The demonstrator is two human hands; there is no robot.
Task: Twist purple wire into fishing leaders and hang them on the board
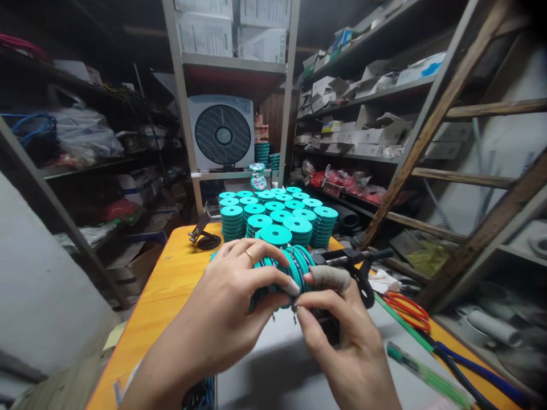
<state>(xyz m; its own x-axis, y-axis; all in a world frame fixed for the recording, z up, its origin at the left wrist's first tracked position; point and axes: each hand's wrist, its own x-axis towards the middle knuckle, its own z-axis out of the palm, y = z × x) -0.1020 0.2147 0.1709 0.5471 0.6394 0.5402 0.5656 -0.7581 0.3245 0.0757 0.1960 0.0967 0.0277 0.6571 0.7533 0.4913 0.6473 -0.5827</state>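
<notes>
Several teal spools [299,263] wound with dark cord lie on their sides in a row at the middle of the view. My left hand [245,287] wraps over them from the left, its fingertips on the spools; a ring and a whitish fingertip covering show on it. From the right, my right hand [342,319] pinches a short dark cord end [294,319] below the spools, thumb against index finger. A grey wrap covers another of its fingers. Behind the hands stand many stacks of flat teal spools [232,225].
A black clamp-like tool [342,259] sits right of the spools on the yellow table [164,287]. Orange-handled scissors [408,310], a green marker [427,376] and blue-handled pliers [478,370] lie at the right. A black stand [207,240] is at back left. Shelves and a fan [223,134] stand behind.
</notes>
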